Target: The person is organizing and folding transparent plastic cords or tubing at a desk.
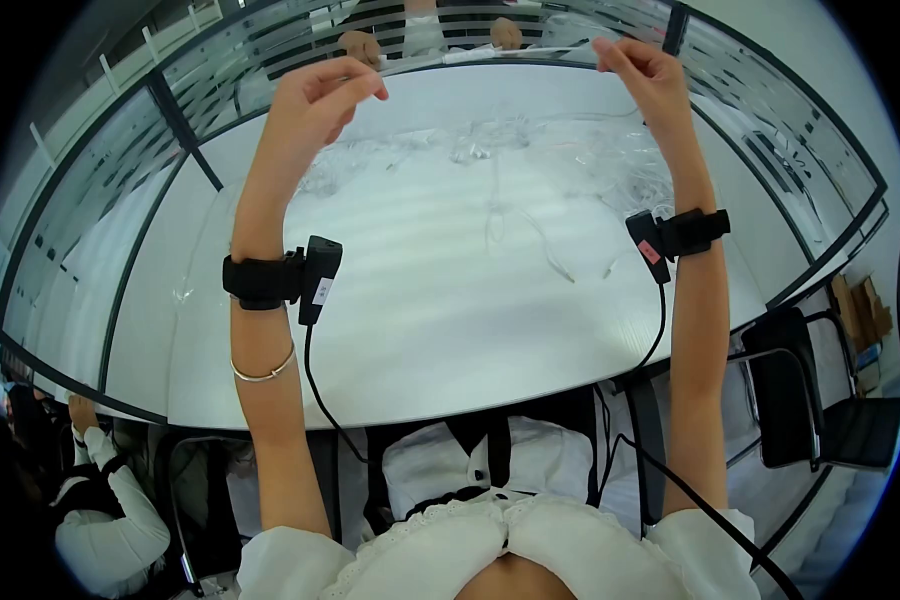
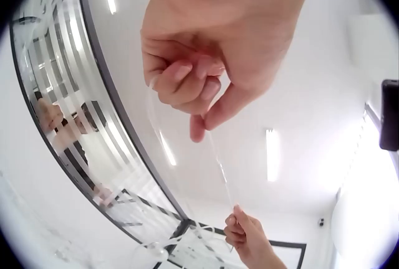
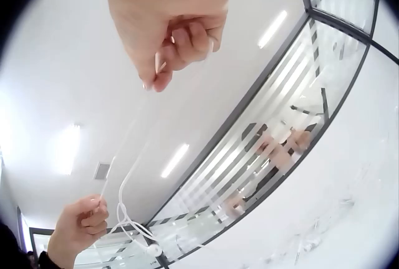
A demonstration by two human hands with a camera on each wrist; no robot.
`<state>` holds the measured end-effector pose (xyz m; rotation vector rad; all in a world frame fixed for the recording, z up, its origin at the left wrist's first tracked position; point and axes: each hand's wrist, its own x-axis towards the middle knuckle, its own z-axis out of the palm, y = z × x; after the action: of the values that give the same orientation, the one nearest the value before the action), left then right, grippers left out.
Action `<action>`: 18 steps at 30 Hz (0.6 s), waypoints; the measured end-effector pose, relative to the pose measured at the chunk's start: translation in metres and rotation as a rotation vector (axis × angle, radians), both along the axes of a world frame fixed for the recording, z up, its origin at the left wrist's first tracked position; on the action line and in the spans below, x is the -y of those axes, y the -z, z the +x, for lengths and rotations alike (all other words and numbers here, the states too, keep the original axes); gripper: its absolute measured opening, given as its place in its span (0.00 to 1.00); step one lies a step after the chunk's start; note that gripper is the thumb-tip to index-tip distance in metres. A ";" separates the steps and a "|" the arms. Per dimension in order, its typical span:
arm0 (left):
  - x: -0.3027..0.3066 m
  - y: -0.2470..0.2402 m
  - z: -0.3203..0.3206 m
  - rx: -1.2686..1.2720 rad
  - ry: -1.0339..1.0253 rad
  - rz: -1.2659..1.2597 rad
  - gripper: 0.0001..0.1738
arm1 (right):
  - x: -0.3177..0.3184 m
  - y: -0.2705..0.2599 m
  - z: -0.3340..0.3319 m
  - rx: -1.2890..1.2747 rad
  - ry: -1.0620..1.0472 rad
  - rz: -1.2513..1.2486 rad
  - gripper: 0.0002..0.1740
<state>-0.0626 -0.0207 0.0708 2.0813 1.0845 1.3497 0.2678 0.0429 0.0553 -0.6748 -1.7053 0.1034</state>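
Both hands are raised above the far side of the white table. The left hand (image 1: 320,105) pinches one end of a thin, clear-white strand between thumb and index finger, its other fingers curled. Opposite it, the right hand (image 1: 655,85) pinches the strand's other end. The strand (image 2: 222,170) runs nearly straight between the two hands in the left wrist view. A white cable (image 3: 121,210) with a small round piece (image 3: 153,250) hangs below in the right wrist view; where it is held cannot be told.
Clear plastic bags and thin cables (image 1: 490,140) lie across the table's far half, with a loose white cable (image 1: 550,250) nearer the middle. A glass partition (image 1: 770,150) rings the table (image 1: 420,340). Other people are beyond the glass and at lower left. A black chair (image 1: 820,400) stands at right.
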 end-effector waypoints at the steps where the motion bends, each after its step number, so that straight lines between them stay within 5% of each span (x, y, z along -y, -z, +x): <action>1: -0.004 0.003 0.002 -0.062 -0.035 0.035 0.10 | -0.002 0.004 0.003 -0.003 0.033 -0.039 0.24; 4: -0.021 0.014 0.006 -0.158 -0.083 0.220 0.10 | -0.005 0.014 0.003 -0.023 0.096 -0.098 0.24; 5: -0.025 0.016 0.010 -0.160 -0.085 0.296 0.11 | -0.005 0.017 0.002 -0.137 -0.024 -0.200 0.24; 8: -0.009 0.003 0.030 0.167 0.127 -0.004 0.11 | -0.008 0.027 -0.005 -0.463 -0.462 -0.496 0.19; 12: -0.036 -0.003 0.032 0.653 0.410 -0.011 0.11 | 0.002 0.035 -0.030 -0.421 -0.661 -0.602 0.13; 16: -0.056 -0.021 0.017 0.934 0.869 -0.192 0.11 | -0.001 0.056 -0.040 -0.039 -0.384 -0.528 0.10; 18: -0.054 -0.024 0.025 0.948 0.827 -0.211 0.11 | -0.009 0.064 -0.045 -0.047 -0.328 -0.564 0.10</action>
<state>-0.0380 0.0330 0.0951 1.1957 -0.0524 1.3901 0.2231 0.0517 -0.0089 -0.7840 -1.7368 0.8480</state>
